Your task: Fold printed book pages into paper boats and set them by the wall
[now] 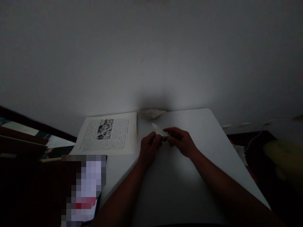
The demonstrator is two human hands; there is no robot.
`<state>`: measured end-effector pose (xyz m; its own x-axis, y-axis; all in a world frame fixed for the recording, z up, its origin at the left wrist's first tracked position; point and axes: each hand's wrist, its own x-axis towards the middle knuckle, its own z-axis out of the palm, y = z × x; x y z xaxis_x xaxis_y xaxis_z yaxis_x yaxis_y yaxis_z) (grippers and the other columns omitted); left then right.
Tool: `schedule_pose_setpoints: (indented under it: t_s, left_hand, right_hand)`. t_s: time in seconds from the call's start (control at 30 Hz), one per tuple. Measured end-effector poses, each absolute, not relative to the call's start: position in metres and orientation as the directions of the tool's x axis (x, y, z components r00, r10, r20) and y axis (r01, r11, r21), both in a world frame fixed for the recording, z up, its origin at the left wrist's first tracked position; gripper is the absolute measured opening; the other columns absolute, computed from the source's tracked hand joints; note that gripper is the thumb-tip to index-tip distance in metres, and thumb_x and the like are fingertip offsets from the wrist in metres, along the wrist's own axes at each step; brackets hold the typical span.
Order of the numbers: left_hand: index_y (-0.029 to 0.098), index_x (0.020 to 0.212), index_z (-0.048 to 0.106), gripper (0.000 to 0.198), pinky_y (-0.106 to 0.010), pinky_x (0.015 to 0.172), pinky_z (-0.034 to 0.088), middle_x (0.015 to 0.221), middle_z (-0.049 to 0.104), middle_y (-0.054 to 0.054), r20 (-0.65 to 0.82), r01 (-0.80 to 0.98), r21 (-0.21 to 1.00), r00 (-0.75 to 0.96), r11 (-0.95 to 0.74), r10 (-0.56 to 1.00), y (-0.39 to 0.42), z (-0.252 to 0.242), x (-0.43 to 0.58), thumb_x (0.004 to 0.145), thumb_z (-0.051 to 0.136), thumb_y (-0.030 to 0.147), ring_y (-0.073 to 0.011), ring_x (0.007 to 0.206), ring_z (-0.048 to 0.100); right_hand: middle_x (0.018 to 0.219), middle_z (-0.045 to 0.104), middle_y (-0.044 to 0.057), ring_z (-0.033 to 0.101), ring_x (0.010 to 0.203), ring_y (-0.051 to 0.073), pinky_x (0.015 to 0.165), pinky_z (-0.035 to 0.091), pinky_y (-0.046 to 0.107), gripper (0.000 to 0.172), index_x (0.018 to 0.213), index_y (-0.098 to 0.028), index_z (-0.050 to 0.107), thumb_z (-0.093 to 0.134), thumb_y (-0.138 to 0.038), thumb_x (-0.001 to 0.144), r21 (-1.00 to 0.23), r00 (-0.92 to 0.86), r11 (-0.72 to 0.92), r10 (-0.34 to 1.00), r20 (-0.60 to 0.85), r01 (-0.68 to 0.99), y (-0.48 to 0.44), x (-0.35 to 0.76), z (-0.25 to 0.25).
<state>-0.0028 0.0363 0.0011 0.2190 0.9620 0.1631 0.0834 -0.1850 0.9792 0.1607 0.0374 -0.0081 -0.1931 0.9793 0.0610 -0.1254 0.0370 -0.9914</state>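
Note:
Between my two hands is a small piece of folded paper (158,129), its pointed corner sticking up toward the wall. My left hand (151,145) pinches its near left side, thumb on top. On its right side, my right hand (179,140) grips the paper with thumb and fingers closed together. Part of the paper is hidden behind the fingers. Just beyond them, a folded paper boat (151,113) sits at the table's back edge against the wall.
A stack of printed pages (106,134) lies on the left of the white table (203,126). In front of it is a pixelated screen-like device (88,186). The wall (151,56) rises directly behind the table. A yellowish rounded object (284,157) stands at the right, off the table.

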Motion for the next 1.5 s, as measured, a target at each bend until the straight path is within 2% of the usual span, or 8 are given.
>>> schedule_pose_setpoints:
  t_s: [0.17,0.37,0.5,0.63,0.73,1.1,1.33,1.5]
  left_hand:
    - [0.014,0.078,0.057,0.033,-0.022,0.051,0.029,0.059,0.044,0.003,0.158,0.033,0.985,0.256,-0.172,0.954,0.036,0.001,-0.002,0.09,0.043,0.042,-0.0085,0.052,0.038]
    - [0.014,0.078,0.057,0.032,-0.022,0.051,0.03,0.06,0.045,0.002,0.145,0.041,0.986,0.272,-0.162,0.951,0.037,0.001,-0.003,0.089,0.044,0.041,-0.0092,0.054,0.04]
    - [0.013,0.082,0.06,0.032,-0.023,0.051,0.031,0.06,0.045,0.002,0.147,0.053,0.984,0.294,-0.17,0.944,0.038,-0.002,-0.004,0.087,0.044,0.04,-0.0097,0.054,0.039]
    - [0.015,0.087,0.058,0.018,-0.021,0.05,0.033,0.066,0.049,0.002,0.158,0.005,0.987,0.207,-0.163,0.965,0.04,-0.006,-0.004,0.082,0.052,0.031,-0.0084,0.054,0.04]
    - [0.016,0.099,0.056,0.023,-0.02,0.049,0.038,0.077,0.055,0.0,0.121,-0.056,0.992,0.147,-0.114,0.982,0.041,-0.006,-0.002,0.078,0.057,0.028,-0.0079,0.055,0.045]
    - [0.015,0.069,0.052,0.034,-0.019,0.043,0.037,0.054,0.047,0.004,0.041,0.01,0.999,0.132,-0.042,0.99,0.041,0.002,0.0,0.083,0.053,0.046,-0.0074,0.047,0.045]
    - [0.016,0.075,0.053,0.033,-0.02,0.044,0.036,0.058,0.047,0.004,0.013,-0.056,0.998,0.197,-0.002,0.98,0.043,0.0,-0.001,0.083,0.052,0.048,-0.0081,0.048,0.043]
    - [0.016,0.077,0.054,0.028,-0.02,0.051,0.038,0.064,0.048,0.004,0.027,-0.109,0.994,0.202,-0.005,0.979,0.041,-0.003,-0.002,0.081,0.056,0.043,-0.0087,0.056,0.044]
  right_hand:
    - [0.069,0.062,0.0,0.05,0.053,0.008,0.05,0.041,0.023,0.031,0.104,-0.018,0.061,0.064,-0.033,0.077,-0.986,-0.198,0.072,0.975,0.101,-0.149,0.039,0.162,-0.01]
    - [0.072,0.063,0.002,0.051,0.051,0.009,0.05,0.041,0.025,0.033,0.1,-0.015,0.061,0.056,-0.043,0.082,-0.98,-0.149,0.049,0.986,0.078,-0.191,0.041,0.163,-0.014]
    - [0.067,0.061,0.001,0.05,0.048,0.009,0.047,0.04,0.024,0.033,0.094,-0.015,0.06,0.055,-0.046,0.082,-0.979,-0.108,0.031,0.993,0.054,-0.199,0.043,0.162,-0.013]
    - [0.06,0.061,0.0,0.05,0.046,0.009,0.047,0.04,0.023,0.031,0.085,-0.015,0.058,0.055,-0.046,0.082,-0.986,-0.104,0.001,0.994,0.018,-0.167,0.042,0.161,-0.012]
    - [0.058,0.061,0.001,0.05,0.046,0.01,0.047,0.04,0.023,0.032,0.082,-0.016,0.058,0.056,-0.047,0.081,-0.994,-0.101,-0.021,0.995,-0.01,-0.109,0.041,0.162,-0.013]
    - [0.057,0.058,-0.001,0.054,0.051,0.01,0.049,0.041,0.022,0.034,0.074,-0.016,0.059,0.053,-0.047,0.084,-0.995,-0.266,0.025,0.964,-0.001,0.094,0.035,0.161,-0.009]
    - [0.057,0.058,0.0,0.053,0.05,0.011,0.048,0.042,0.022,0.037,0.073,-0.015,0.06,0.054,-0.05,0.082,-0.998,-0.333,0.024,0.943,0.001,0.062,0.034,0.162,-0.006]
    - [0.063,0.058,-0.001,0.053,0.054,0.011,0.05,0.043,0.023,0.029,0.076,-0.016,0.062,0.067,-0.044,0.073,-1.0,-0.283,0.008,0.959,0.007,0.005,0.034,0.162,-0.005]
